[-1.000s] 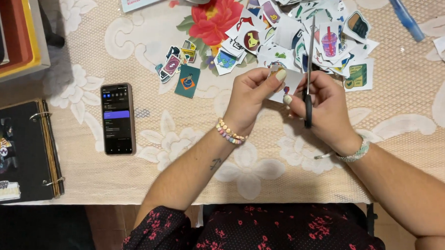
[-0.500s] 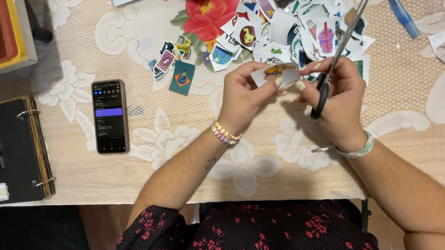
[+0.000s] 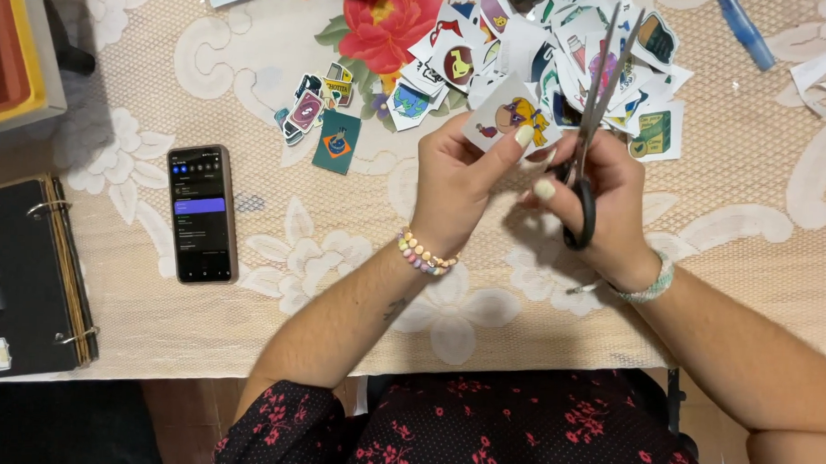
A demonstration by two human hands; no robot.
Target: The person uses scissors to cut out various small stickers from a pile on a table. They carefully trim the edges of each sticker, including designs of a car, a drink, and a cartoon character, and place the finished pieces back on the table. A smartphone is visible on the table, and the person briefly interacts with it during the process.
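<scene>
Lace-patterned cream tablecloth (image 3: 275, 255) covers the work surface, seen from above; the person sits at the near edge in a dark floral garment.

Left hand (image 3: 456, 183), beaded bracelet at the wrist, is closed in a pinch on a small paper cutout (image 3: 507, 116) printed with a purple and yellow figure, thumb on top, fingers beneath. The cutout is held up off the table, just in front of the sticker pile (image 3: 566, 54) that lies spread at the far edge.

Right hand (image 3: 606, 198) is closed through the black loops of a pair of scissors (image 3: 592, 128). Blades point away from the body and stand parted, their inner edges right beside the cutout's right margin. Whether metal already touches paper cannot be told.

Judgement on doing this cut well: the paper looks small and limp, so the pinch should sit close to the cut line to keep the edge from folding. Turning the paper with the left hand, rather than swinging the blades, would likely follow the printed outline more cleanly. Short closes near the pivot should give better control than long snips at the tips. Left fingertips sit near the blades, so that is the risk to watch.

Elsewhere: a dark phone (image 3: 201, 214) with lit screen lies well to the left; a black ring binder (image 3: 18, 282) at the left edge; a blue pen (image 3: 742, 31) at top right; loose cut stickers (image 3: 317, 110) beside a red flower print (image 3: 384, 25).
</scene>
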